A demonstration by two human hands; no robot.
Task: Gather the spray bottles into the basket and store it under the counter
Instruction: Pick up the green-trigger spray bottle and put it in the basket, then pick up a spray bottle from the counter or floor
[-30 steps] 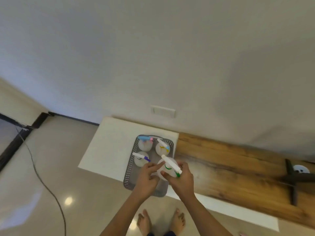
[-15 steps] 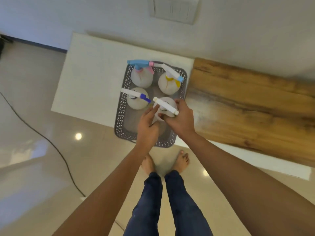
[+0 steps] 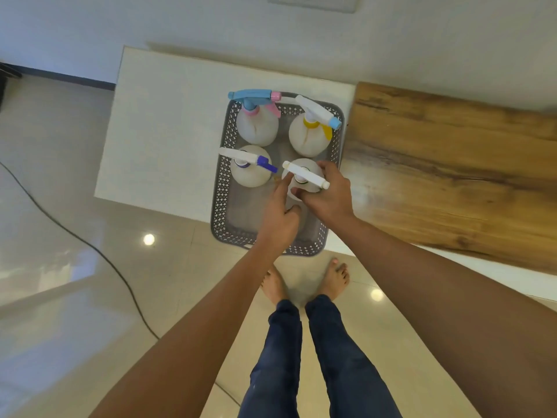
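Note:
A grey perforated basket (image 3: 221, 188) sits at the front edge of a white counter (image 3: 168, 131), overhanging it slightly. Several white spray bottles stand inside: one with a blue and pink trigger (image 3: 256, 116) at the back left, one with a yellow collar (image 3: 310, 131) at the back right, one with a purple nozzle (image 3: 248, 165) in the middle left. Both hands hold a fourth bottle with a white trigger (image 3: 304, 175) in the basket's right half. My left hand (image 3: 278, 212) grips its near side, my right hand (image 3: 330, 194) its right side.
A wooden board (image 3: 452, 164) lies on the counter right of the basket. A wall socket plate (image 3: 313, 1) is on the wall behind. A black cable (image 3: 90, 245) runs across the glossy tiled floor at left. My bare feet (image 3: 304, 285) stand below the basket.
The view has tilted down and closer to the counter. Both hands have lowered the white-trigger bottle into the basket, beside the purple-nozzle bottle.

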